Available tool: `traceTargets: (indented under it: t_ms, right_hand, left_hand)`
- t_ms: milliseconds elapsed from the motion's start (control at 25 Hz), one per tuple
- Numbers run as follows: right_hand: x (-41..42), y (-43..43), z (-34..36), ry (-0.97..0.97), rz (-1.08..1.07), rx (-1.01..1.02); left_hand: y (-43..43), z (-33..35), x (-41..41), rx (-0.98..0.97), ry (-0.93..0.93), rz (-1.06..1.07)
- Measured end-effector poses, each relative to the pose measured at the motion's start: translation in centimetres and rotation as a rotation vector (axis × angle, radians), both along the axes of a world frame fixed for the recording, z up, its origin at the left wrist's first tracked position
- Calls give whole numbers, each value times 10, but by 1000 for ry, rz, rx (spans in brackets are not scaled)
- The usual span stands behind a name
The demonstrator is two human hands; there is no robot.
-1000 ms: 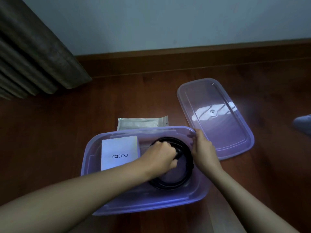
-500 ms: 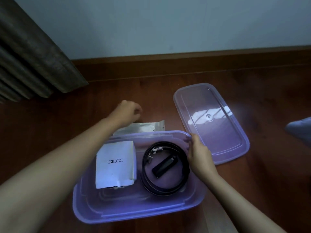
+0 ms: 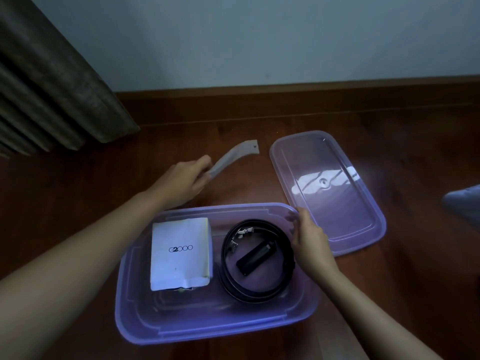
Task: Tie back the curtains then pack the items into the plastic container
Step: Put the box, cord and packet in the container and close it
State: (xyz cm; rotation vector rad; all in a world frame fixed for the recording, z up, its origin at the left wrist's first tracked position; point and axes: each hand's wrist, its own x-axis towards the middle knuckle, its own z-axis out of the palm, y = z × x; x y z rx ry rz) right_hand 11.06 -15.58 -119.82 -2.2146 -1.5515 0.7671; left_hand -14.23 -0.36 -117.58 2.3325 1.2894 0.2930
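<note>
A purple plastic container [image 3: 181, 331] sits open on the wooden floor in front of me. Inside it lie a white packet printed G2000 [image 3: 179, 253] on the left and a coiled black belt [image 3: 259, 289] on the right, with a small black rectangular item [image 3: 255, 258] inside the coil. My left hand [image 3: 185, 178] grips a silvery flat pouch [image 3: 235, 157] and holds it lifted above the floor, beyond the container's far rim. My right hand [image 3: 309, 237] holds the container's far right rim. The brown curtain [image 3: 52, 81] hangs at the upper left.
The container's purple lid [image 3: 345, 229] lies flat on the floor to the right, touching the container's far right corner. A wooden skirting board [image 3: 285, 100] runs along the wall behind. A pale blue object [image 3: 465, 203] shows at the right edge.
My left hand left the belt in the container, reached beyond the far rim, took hold of the silvery pouch and lifted it off the floor. My right hand stayed on the rim.
</note>
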Motion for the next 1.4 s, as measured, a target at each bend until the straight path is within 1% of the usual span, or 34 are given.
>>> traceTargets:
  t_ms: [80,120,200,280,360,440,520,600,680,760,880,960,1000,1040,1120,1160,1200,1240,1280,1320,1360,1400]
  right_hand:
    - [0,-2,-1,50,-6,31]
    - [0,-3,-2,106,-30,46]
    - [1,-5,-4,279,-114,78]
    - [5,-5,-10,439,-197,110]
    - [6,-6,-13,545,-245,110]
    - [5,-7,-14,592,-262,129]
    - [4,-7,-8,581,-253,146]
    - [2,-5,-1,558,-228,159]
    - [2,-6,1,465,-183,173]
    - [2,-5,1,348,-140,163]
    - [3,-6,-4,308,-115,154]
    - [3,-4,-7,306,-126,160]
    - [4,-4,-8,267,-123,176]
    - [2,-5,-7,175,-109,232]
    - [-2,-9,-3,-62,28,426]
    - [-4,-10,-3,-184,173,531]
    - [-5,-10,-4,-292,327,598]
    - [-6,-10,-3,-352,440,635]
    - [-6,-10,-2,-352,480,653]
    - [-6,-9,1,-279,439,662]
    - [-4,-9,2,-136,320,659]
    - [-1,-9,3,44,133,647]
  left_hand:
    - [-20,12,-6,125,-146,8]
    - [-32,19,-10,215,-204,-29]
    - [-54,31,-14,386,-278,-175]
    - [-72,39,-11,583,-235,-341]
    - [-91,37,1,742,-126,-457]
    - [-108,27,21,809,-36,-550]
    - [-117,11,42,836,37,-580]
    - [-119,-5,57,840,95,-555]
    - [-120,-20,62,817,163,-524]
    - [-124,-30,59,747,199,-504]
    - [-125,-33,50,585,198,-473]
    - [-128,-27,46,505,185,-382]
    - [-133,-22,42,475,171,-312]
    - [-140,-16,37,438,153,-224]
    - [-157,-10,17,366,155,-1]
    - [-164,-11,5,329,208,89]
    - [-168,-14,-7,288,288,132]
    - [-171,-19,-17,261,374,124]
    - [-172,-25,-24,245,444,91]
    - [-172,-33,-28,239,482,52]
    - [-172,-37,-30,242,494,28]
    - [-172,-40,-31,238,492,22]
